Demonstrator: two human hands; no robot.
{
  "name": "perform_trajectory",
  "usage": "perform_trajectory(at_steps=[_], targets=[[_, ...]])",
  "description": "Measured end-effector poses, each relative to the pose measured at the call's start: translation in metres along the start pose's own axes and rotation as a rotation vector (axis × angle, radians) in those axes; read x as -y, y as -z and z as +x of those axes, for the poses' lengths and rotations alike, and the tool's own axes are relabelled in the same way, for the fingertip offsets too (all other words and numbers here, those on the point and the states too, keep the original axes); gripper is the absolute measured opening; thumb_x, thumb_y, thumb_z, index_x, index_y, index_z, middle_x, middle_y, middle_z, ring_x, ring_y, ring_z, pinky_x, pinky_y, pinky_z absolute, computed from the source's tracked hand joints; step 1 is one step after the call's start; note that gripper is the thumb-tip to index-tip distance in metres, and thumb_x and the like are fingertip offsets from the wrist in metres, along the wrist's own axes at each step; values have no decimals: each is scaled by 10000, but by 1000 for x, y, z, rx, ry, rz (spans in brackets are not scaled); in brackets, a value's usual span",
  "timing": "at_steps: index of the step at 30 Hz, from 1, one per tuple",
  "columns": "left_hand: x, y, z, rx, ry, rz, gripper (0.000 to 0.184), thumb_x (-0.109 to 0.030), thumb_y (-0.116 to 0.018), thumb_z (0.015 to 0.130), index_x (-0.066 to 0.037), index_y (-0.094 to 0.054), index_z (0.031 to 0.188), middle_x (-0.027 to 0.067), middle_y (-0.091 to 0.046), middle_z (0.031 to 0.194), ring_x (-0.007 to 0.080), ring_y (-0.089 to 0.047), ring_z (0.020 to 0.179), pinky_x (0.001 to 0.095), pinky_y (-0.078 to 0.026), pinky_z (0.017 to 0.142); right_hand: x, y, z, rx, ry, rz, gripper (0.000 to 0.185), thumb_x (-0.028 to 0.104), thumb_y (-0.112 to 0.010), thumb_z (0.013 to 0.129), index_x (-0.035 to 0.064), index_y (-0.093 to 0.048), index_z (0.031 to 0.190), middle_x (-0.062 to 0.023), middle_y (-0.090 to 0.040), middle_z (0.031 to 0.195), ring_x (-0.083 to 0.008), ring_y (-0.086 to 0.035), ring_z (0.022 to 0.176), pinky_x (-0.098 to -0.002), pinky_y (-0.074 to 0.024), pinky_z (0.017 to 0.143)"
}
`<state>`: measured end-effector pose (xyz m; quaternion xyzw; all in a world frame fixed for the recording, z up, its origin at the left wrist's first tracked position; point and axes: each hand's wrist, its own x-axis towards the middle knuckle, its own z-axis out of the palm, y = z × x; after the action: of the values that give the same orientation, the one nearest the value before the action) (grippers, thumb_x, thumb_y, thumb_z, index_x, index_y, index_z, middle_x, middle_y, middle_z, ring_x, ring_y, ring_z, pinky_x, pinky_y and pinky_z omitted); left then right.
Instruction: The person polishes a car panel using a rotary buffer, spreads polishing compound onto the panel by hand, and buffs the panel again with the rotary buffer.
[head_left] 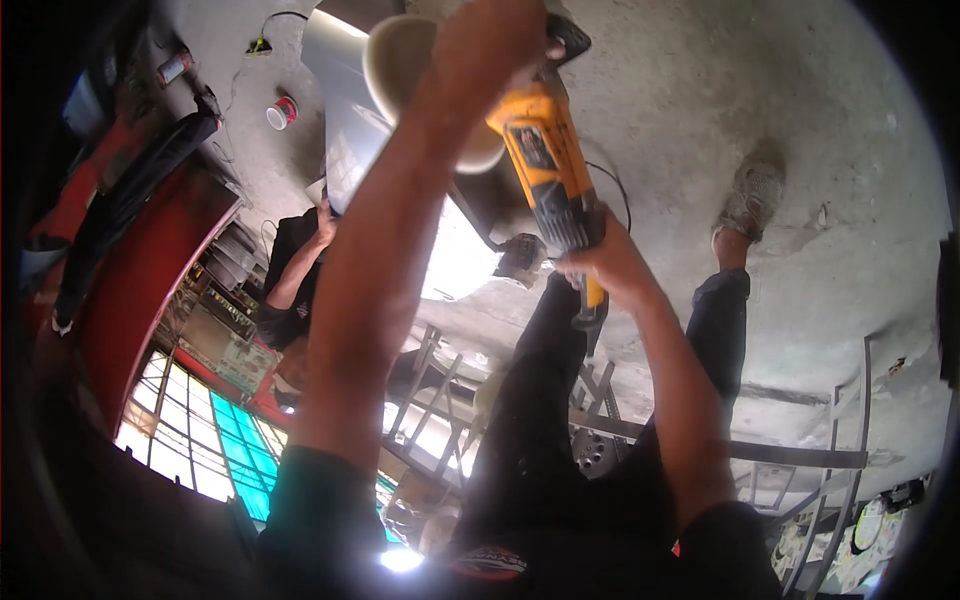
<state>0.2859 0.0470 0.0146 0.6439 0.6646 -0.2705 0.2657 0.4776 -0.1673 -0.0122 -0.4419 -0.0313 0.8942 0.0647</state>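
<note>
A yellow and black power polisher (545,150) lies across the upper middle of the view. Its round pale pad (395,65) is over a shiny silver panel (345,120), partly behind my left forearm; whether they touch cannot be seen. My left hand (495,40) is closed at the head end of the tool, beside its black front handle. Around the rear grip, near the cord end, my right hand (610,265) is wrapped. A co-worker's hand (326,224) touches the panel's lower left edge.
Another person's dark-trousered leg (140,170) is at the left, near a red panel (160,270). A small red and white tub (282,113) stands on the concrete floor (670,90). Metal frames (800,455) are below my legs, and a black cord curves beside the tool.
</note>
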Motion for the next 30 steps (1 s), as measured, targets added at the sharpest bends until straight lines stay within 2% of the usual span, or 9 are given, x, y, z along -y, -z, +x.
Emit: perform_trajectory(at_steps=[2,6,10,12,14,15,18,28,30], targets=[[4,15,19,-20,25,-26,250,-208,-755,878,36,-762,933,286,-713,849,408,-734,808,482,-571,711,13,4,19,4,51,-48,655,-133,-762,697,13,-466,1263,-96,-631,905,-211,-653,705,-370,-542,574],[8,20,26,13,10,-89,247,-213,-775,868,29,-763,912,266,-719,833,404,-729,752,476,-565,682,19,4,26,14,56,-69,653,-121,-762,683,12,-489,1261,-88,-627,926,-200,-644,718,-357,-525,576],[-16,12,-8,85,68,-13,225,-189,-723,920,31,-764,944,263,-733,882,373,-745,798,463,-579,693,-5,-2,-1,29,28,26,705,-126,-752,690,13,-450,1312,-95,-625,942,-204,-641,691,-362,-531,573],[-20,5,-30,152,71,-95,246,-210,-743,897,31,-760,941,279,-725,900,409,-738,842,489,-579,728,-36,1,-14,11,-18,38,734,-132,-747,693,20,-429,1337,-101,-625,954,-205,-638,678,-364,-535,573],[-14,-31,-46,59,-15,-7,394,-417,-776,871,-44,-729,988,203,-737,874,385,-736,854,495,-579,755,-60,0,-32,-39,-93,30,660,-101,-783,675,-19,-483,1257,-108,-634,997,-201,-666,770,-360,-561,669],[-21,-33,-58,25,-18,-19,275,-316,-783,868,-55,-769,955,197,-740,851,371,-755,820,464,-598,704,-67,-1,-40,-21,-122,37,658,-96,-784,674,-12,-484,1253,-108,-633,996,-201,-665,767,-359,-558,667],[-25,-44,-84,141,-7,-92,358,-385,-774,882,-41,-715,964,202,-725,827,392,-731,825,499,-573,730,-90,-7,-59,-14,-170,75,680,-86,-788,667,5,-484,1268,-104,-631,1009,-196,-663,771,-357,-555,671],[-34,-57,-110,158,10,-101,344,-339,-806,848,-20,-684,885,199,-710,770,408,-723,763,488,-573,667,-107,-16,-82,-18,-242,78,755,-78,-797,670,30,-462,1338,-70,-627,1024,-183,-657,831,-348,-551,734],[-32,-44,-98,105,-2,-113,250,-241,-806,826,-22,-703,888,184,-726,802,376,-741,777,460,-583,657,-98,-17,-76,-33,-184,59,729,-79,-789,680,35,-466,1324,-70,-622,1017,-184,-654,805,-347,-551,708]])
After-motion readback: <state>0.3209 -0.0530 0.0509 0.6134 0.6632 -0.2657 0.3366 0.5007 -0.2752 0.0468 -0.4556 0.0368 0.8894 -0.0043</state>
